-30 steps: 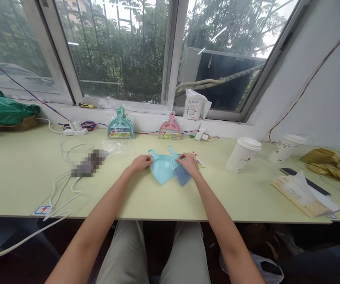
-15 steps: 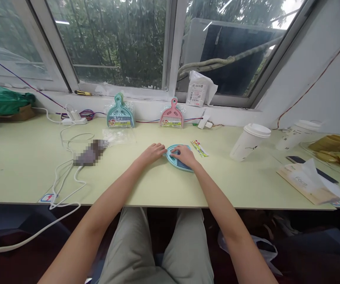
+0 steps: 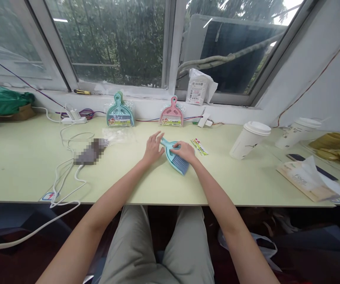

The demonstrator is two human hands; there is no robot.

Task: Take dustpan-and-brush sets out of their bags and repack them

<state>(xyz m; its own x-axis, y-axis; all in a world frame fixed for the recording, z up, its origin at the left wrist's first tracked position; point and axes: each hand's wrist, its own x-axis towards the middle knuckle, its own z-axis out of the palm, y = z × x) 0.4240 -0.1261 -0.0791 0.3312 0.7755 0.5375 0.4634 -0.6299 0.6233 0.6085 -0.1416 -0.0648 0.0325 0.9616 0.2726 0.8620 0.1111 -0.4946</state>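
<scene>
A light-blue mini dustpan (image 3: pixel 167 154) lies tilted on the table, its handle pointing up and to the left. A matching hand brush (image 3: pixel 179 162) with blue-grey bristles lies in or over the pan. My right hand (image 3: pixel 186 151) grips this set at its right side, thumb on top and the other fingers curled, partly hidden. Beside the handle is my left hand (image 3: pixel 154 149), fingers spread and holding nothing; whether a fingertip touches the handle I cannot tell. A colourful label card (image 3: pixel 199 147) lies just right of my right hand.
Wrapped blue (image 3: pixel 119 112) and pink dustpan sets (image 3: pixel 172 113) lean against the wall behind. To the right stand white paper cups (image 3: pixel 249 140) and a tissue pack (image 3: pixel 309 181). On the left are white cables (image 3: pixel 66 177), a blurred-out dark item (image 3: pixel 90 153) and clear plastic wrap (image 3: pixel 118 135).
The dustpan and brush have turned clockwise, bristles now pointing toward the table's front edge. My left hand has come off the handle end and its fingers have spread.
</scene>
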